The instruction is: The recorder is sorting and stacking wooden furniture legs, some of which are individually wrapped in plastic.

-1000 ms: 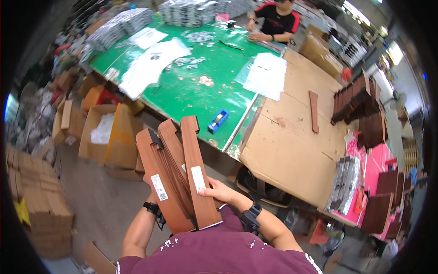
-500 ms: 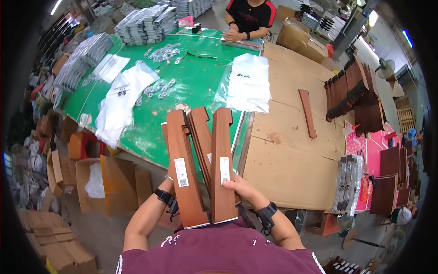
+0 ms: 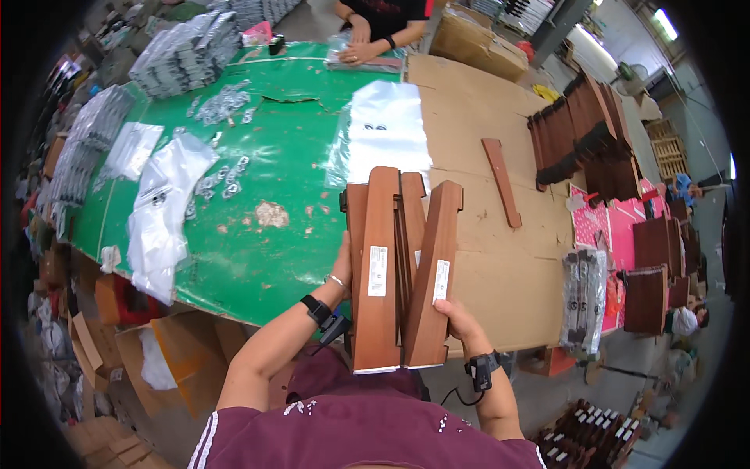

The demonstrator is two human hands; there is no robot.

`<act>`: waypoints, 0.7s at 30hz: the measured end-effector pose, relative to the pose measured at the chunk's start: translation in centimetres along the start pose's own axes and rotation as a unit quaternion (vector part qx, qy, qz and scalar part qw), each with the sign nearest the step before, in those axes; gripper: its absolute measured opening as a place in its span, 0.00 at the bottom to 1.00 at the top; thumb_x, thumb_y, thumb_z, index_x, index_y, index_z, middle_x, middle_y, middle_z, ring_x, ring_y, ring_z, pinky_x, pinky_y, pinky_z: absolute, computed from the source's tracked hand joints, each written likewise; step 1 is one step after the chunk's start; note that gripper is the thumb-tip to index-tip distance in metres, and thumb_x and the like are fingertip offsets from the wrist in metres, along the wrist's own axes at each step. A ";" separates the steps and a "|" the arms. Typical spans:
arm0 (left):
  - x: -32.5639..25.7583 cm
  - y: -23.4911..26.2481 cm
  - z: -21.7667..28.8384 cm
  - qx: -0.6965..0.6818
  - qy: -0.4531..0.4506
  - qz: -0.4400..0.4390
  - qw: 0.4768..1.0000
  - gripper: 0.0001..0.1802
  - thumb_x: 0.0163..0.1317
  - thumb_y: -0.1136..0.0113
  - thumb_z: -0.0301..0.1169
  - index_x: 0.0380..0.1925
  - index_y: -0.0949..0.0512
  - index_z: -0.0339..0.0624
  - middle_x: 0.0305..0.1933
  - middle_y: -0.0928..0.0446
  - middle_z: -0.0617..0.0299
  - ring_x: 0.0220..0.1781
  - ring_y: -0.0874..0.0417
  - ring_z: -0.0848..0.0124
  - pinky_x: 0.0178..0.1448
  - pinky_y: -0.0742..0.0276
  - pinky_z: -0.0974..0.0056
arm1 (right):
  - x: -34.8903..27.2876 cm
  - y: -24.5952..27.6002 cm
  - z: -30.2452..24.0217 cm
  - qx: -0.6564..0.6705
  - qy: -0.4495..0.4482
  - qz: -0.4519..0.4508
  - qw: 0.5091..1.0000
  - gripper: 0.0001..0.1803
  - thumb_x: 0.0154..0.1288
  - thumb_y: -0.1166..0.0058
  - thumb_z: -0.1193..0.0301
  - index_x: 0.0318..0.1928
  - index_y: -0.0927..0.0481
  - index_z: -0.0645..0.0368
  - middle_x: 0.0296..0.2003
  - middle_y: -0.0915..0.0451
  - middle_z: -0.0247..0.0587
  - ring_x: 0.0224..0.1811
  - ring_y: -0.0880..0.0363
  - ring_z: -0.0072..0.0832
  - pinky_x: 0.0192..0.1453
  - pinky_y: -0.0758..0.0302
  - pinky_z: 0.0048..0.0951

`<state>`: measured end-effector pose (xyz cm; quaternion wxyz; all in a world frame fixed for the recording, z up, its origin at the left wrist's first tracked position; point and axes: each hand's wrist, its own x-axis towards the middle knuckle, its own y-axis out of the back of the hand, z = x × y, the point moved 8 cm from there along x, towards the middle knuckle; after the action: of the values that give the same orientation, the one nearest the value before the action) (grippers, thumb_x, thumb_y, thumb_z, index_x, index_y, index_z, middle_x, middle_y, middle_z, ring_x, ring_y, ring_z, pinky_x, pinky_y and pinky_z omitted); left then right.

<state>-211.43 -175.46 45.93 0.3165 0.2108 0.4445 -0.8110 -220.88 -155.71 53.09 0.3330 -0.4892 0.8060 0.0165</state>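
Several reddish-brown tapered wooden pieces [image 3: 378, 211], like furniture legs, stand bunched lengthwise before me over the near edge of the table. White printed labels [image 3: 377, 271] show on two of them. My left hand [image 3: 342, 264] grips the bunch from its left side, most fingers hidden behind the wood. On the other side my right hand [image 3: 462, 319] clasps the rightmost wooden piece [image 3: 434, 266], thumb on its face just below the label. A narrow gap runs between the left and right pieces.
Plastic bags [image 3: 164, 211] and small ring-shaped parts [image 3: 223, 105] lie on the green tabletop [image 3: 273, 266]. One wooden piece [image 3: 501, 184] lies on the cardboard sheet [image 3: 476, 102]; a wooden stack [image 3: 582, 129] stands beyond. Across the table a person's hands [image 3: 359, 48] touch a bagged item. Open cartons [image 3: 176, 356] stand lower left.
The wooden pieces have shifted right in view, in front of the cardboard edge, and sit closer together. My hands moved with them. The view has turned, and the other person's hands have moved apart.
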 end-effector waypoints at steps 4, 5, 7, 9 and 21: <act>2.7 -2.6 -3.6 0.007 0.087 -0.027 0.996 0.46 0.56 0.66 0.72 0.60 0.34 0.46 0.55 0.26 0.56 0.50 0.21 0.64 0.54 0.24 0.58 | -1.3 3.0 0.7 0.004 -0.018 0.024 1.000 0.39 0.57 0.42 0.53 0.59 0.35 0.70 0.51 0.26 0.47 0.52 0.26 0.31 0.56 0.29 0.32; 3.1 -2.8 -4.6 -0.013 0.096 -0.047 0.994 0.45 0.57 0.66 0.71 0.59 0.34 0.46 0.54 0.26 0.56 0.50 0.21 0.64 0.54 0.24 0.58 | -1.4 3.5 1.0 0.008 -0.007 0.020 1.000 0.38 0.57 0.42 0.53 0.59 0.35 0.69 0.51 0.26 0.46 0.51 0.26 0.30 0.56 0.29 0.31; 3.7 -3.4 -5.6 -0.038 0.117 -0.078 0.989 0.45 0.58 0.68 0.70 0.60 0.35 0.45 0.55 0.26 0.54 0.50 0.21 0.63 0.54 0.23 0.58 | -2.0 5.0 2.8 0.027 -0.052 0.056 0.997 0.38 0.57 0.43 0.53 0.60 0.36 0.68 0.52 0.27 0.45 0.52 0.27 0.30 0.57 0.30 0.30; 3.8 -4.4 -6.5 0.015 0.089 -0.052 0.995 0.46 0.59 0.69 0.70 0.62 0.38 0.44 0.55 0.27 0.54 0.51 0.21 0.62 0.53 0.22 0.58 | -2.8 5.3 2.9 0.047 -0.041 0.061 0.996 0.40 0.56 0.42 0.52 0.61 0.37 0.67 0.53 0.28 0.46 0.55 0.29 0.31 0.59 0.32 0.31; 14.0 -5.0 -8.9 0.073 0.007 0.076 0.994 0.34 0.61 0.57 0.63 0.45 0.29 0.42 0.39 0.23 0.60 0.37 0.21 0.71 0.42 0.22 0.65 | -0.6 13.0 2.1 0.047 -0.008 0.075 0.996 0.41 0.55 0.41 0.54 0.62 0.38 0.67 0.54 0.29 0.46 0.55 0.29 0.32 0.57 0.30 0.32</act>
<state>-224.33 -170.40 35.60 0.3575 0.2720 0.3696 -0.8134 -230.00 -147.76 47.89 0.3596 -0.4112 0.8375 0.0073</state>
